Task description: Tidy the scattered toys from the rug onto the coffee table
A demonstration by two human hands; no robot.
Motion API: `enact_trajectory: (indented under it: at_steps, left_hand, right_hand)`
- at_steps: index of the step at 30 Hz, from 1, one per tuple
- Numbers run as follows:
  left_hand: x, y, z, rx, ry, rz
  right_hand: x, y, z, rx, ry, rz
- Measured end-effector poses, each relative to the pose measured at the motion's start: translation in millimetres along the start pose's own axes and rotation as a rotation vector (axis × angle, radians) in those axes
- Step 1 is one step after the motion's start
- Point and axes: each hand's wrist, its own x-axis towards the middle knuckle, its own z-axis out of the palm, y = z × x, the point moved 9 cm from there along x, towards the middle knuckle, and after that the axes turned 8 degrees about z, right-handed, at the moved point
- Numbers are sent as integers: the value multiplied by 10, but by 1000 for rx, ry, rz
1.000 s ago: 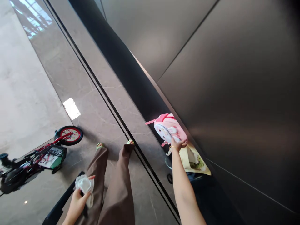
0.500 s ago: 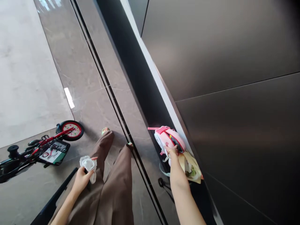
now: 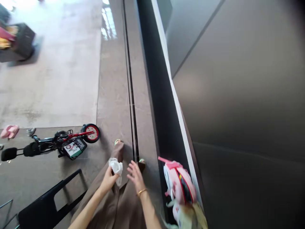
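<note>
My left hand [image 3: 110,178] pinches a crumpled white item [image 3: 116,168], perhaps cloth or tissue, in front of my brown trousers. Just right of it, my right hand [image 3: 136,175] is held in the air with fingers spread and nothing in it. A pink backpack [image 3: 181,184], its red-edged pocket gaping, rests on the dark ledge [image 3: 164,114] at the right. Below the backpack, a yellowish bag [image 3: 195,216] is partly cut off by the frame edge.
A small red and black bicycle [image 3: 78,136] stands at the left. Near my left arm is a black chair [image 3: 40,210]. Pink slippers [image 3: 10,131] and a dark box [image 3: 19,44] lie farther left. A metallic panel wall [image 3: 238,127] rises at the right.
My right hand has left the pink backpack and moved left, beside my left hand. The view has turned, bringing the dark box, slippers and more of the chair into sight.
</note>
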Motion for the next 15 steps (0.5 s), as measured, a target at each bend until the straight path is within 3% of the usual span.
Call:
enact_trajectory:
  at_steps: [2, 4, 7, 10, 15]
  left_hand:
    - [249, 453, 74, -92, -48, 70]
    - [614, 877, -25, -152, -67, 122]
    - [1325, 1442, -415, -202, -24, 162]
    - [2115, 2067, -831, -213, -65, 231]
    - [3335, 3094, -1640, -252, -46, 338]
  right_hand:
    - [-68, -448, 757, 73, -228, -53]
    - [-35, -1044, 1288, 45, -305, -128]
    - [194, -2000, 1961, -89, -367, -138]
    - [505, -2910, 2565, -151, -399, -63]
    - [976, -4446, 3392, -103, -249, -149]
